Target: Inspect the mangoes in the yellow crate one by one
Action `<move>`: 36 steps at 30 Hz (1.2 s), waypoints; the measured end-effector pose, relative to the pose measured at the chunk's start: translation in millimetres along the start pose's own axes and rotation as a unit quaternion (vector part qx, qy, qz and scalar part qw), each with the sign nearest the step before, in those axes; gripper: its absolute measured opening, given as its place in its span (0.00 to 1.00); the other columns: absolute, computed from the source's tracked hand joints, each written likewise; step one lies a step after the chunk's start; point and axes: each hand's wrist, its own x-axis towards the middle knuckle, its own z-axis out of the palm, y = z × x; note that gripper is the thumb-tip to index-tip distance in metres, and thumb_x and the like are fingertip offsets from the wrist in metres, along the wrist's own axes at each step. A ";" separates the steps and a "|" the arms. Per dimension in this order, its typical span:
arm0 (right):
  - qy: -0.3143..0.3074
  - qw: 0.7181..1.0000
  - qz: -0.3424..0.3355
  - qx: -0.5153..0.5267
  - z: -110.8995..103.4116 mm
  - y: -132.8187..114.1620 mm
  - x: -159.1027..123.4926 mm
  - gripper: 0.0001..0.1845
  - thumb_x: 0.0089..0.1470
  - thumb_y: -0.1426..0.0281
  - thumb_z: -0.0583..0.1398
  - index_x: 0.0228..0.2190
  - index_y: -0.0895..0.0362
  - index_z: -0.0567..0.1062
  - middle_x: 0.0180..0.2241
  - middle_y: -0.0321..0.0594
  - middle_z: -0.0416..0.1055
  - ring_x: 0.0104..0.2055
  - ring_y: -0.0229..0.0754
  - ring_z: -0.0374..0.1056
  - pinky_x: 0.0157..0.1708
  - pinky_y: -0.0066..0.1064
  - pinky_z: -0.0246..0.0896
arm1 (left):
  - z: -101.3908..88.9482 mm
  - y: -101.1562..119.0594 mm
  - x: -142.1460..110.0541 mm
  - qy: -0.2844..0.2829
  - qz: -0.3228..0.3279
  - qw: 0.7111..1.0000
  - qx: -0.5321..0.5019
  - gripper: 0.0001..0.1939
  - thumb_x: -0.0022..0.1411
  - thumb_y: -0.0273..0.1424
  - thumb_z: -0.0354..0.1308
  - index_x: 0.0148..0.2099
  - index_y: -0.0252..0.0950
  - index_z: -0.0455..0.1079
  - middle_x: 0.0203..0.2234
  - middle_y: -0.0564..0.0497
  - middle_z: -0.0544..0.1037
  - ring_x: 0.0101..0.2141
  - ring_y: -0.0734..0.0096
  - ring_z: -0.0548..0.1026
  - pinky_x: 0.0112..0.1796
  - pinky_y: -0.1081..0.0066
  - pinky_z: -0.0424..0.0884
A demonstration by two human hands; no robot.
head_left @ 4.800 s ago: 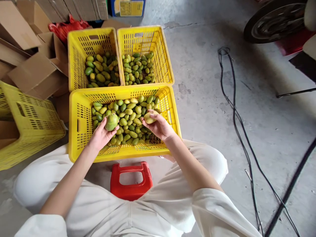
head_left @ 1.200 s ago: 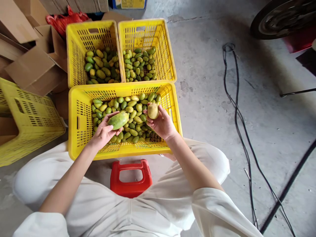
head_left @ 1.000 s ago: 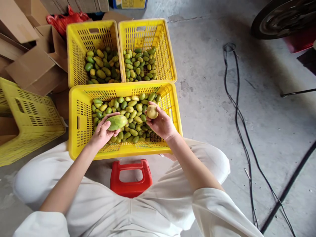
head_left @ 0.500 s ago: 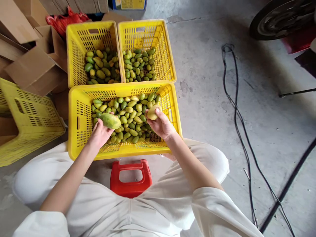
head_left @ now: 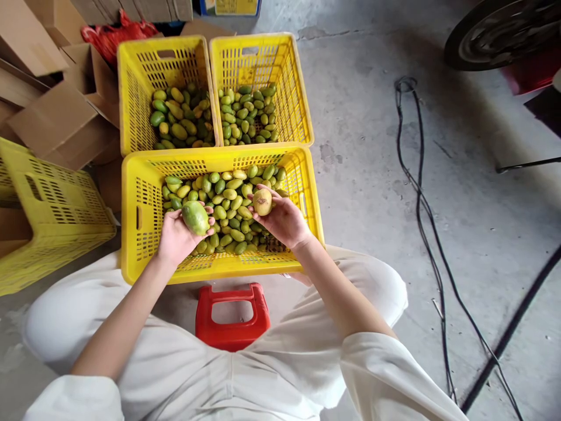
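Note:
My left hand [head_left: 179, 234] holds a green mango [head_left: 195, 218] in its upturned palm, fingers curled beneath it. In my right hand [head_left: 287, 221] rests a smaller yellow mango [head_left: 262, 202], its end with a brown mark facing up. Both hands are above the front yellow crate [head_left: 219, 271], which has a heap of green and yellowish mangoes [head_left: 228, 204] in it. A dark brown patch [head_left: 274, 244] shows low in the crate's right part; I cannot make out what it is.
Two more yellow crates [head_left: 259, 38] with mangoes stand behind the front one. At the left are another yellow crate [head_left: 65, 204] and cardboard boxes [head_left: 61, 120]. A red stool [head_left: 232, 336] is between my legs. Black cables [head_left: 421, 193] and a wheel [head_left: 473, 41] are at the right.
Both mangoes have been turned in my hands, so that their ends now face up. My right hand has rolled palm-up and shifted slightly left. The crates have not moved.

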 end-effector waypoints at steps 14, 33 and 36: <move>0.028 0.999 0.023 -0.004 3.0 1.1 -4.7 0.34 0.34 0.62 0.86 0.41 0.52 0.79 0.38 0.34 0.82 0.35 0.39 0.79 0.37 0.32 0.82 | -4.9 0.1 -3.7 -0.088 0.070 0.992 0.062 0.30 0.43 0.39 0.88 0.45 0.37 0.80 0.38 0.51 0.79 0.31 0.77 0.75 0.32 0.78 0.77; -0.016 0.999 0.002 -0.046 8.7 1.9 -10.0 0.31 0.45 0.57 0.82 0.48 0.51 0.82 0.42 0.38 0.81 0.44 0.43 0.78 0.47 0.34 0.79 | -5.1 -4.3 -5.2 -0.064 0.037 0.992 0.099 0.34 0.56 0.34 0.77 0.64 0.40 0.76 0.43 0.47 0.83 0.50 0.52 0.84 0.54 0.56 0.81; -0.003 1.000 0.005 -0.027 6.1 2.9 -9.1 0.27 0.42 0.59 0.83 0.41 0.50 0.80 0.35 0.31 0.76 0.36 0.38 0.74 0.40 0.31 0.79 | -9.2 -8.4 -2.1 -0.069 0.054 0.991 0.099 0.35 0.49 0.32 0.84 0.58 0.38 0.78 0.38 0.51 0.81 0.40 0.64 0.81 0.45 0.66 0.80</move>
